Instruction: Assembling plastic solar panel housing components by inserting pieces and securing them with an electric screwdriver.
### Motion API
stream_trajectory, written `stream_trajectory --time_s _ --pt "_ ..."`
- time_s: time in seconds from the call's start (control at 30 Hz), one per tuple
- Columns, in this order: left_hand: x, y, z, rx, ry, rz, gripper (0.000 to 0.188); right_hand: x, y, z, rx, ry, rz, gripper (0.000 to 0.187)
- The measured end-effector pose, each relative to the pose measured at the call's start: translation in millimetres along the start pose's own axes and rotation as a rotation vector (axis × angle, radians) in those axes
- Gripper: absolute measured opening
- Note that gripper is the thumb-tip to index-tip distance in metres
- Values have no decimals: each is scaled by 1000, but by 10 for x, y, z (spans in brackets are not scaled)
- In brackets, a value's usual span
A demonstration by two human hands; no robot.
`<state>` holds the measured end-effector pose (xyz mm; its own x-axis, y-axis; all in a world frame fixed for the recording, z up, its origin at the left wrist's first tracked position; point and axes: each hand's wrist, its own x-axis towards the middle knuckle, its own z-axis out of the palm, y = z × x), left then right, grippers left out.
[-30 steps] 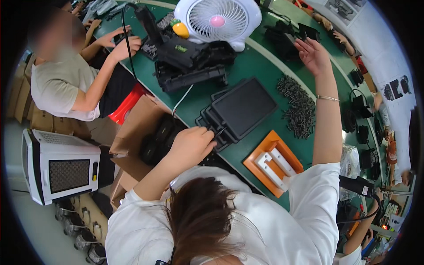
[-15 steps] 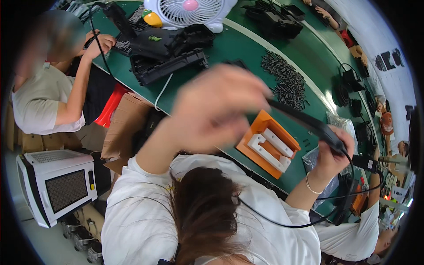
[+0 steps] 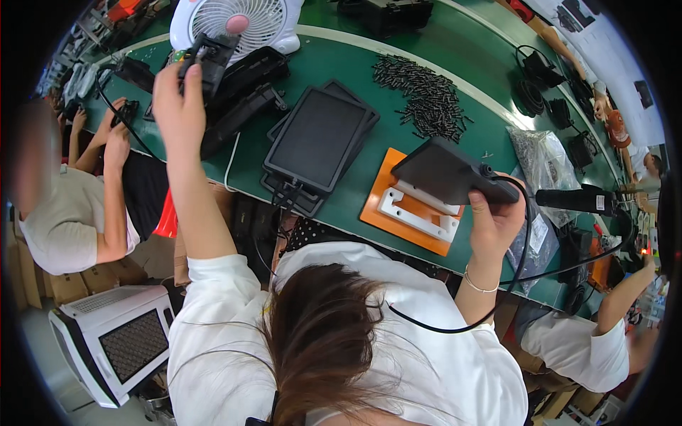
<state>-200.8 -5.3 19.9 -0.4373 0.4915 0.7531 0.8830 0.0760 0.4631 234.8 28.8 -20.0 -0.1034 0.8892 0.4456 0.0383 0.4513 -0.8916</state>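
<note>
My left hand (image 3: 179, 106) is stretched to the far left. It grips a small black plastic part (image 3: 217, 58), lifted in front of the fan; the part's details are hard to make out. My right hand (image 3: 497, 224) holds a flat black plastic housing (image 3: 442, 169) by its near right end, tilted. A black cable (image 3: 527, 248) runs from that end. The housing hangs over an orange fixture (image 3: 371, 202) with white blocks (image 3: 412, 215), covering part of it. Left of the fixture lie stacked black flat panels (image 3: 316, 138) with cables.
On the green table are a heap of small black pins (image 3: 426, 96), a clear plastic bag (image 3: 543, 160) and black plastic cases (image 3: 245, 78). A white fan (image 3: 273, 32) stands at the far side. Co-workers sit left and right; a white-and-black machine (image 3: 117, 341) stands on the floor.
My left hand has moved from the middle to the far left and now holds the small black part. The housing in my right hand has turned, showing its broad face. The view has shifted.
</note>
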Motion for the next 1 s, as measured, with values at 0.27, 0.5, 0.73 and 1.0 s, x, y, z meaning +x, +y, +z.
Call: stream_trajectory --time_s 0.27,0.5,0.73,1.0 --pt "-283 795 -703 -903 41 58 54 -32 84 -191 -488 89 -27 40" --pt "-505 1217 -548 -1096 -348 -139 60 82 -137 -315 -518 -86 -173 37" --pt "-528 1372 -376 -1408 -562 -104 46 -41 -336 -211 -632 -42 -473 43" --pt "-596 1743 -31 -1323 -985 -118 24 273 -495 8 758 -313 -267 90"
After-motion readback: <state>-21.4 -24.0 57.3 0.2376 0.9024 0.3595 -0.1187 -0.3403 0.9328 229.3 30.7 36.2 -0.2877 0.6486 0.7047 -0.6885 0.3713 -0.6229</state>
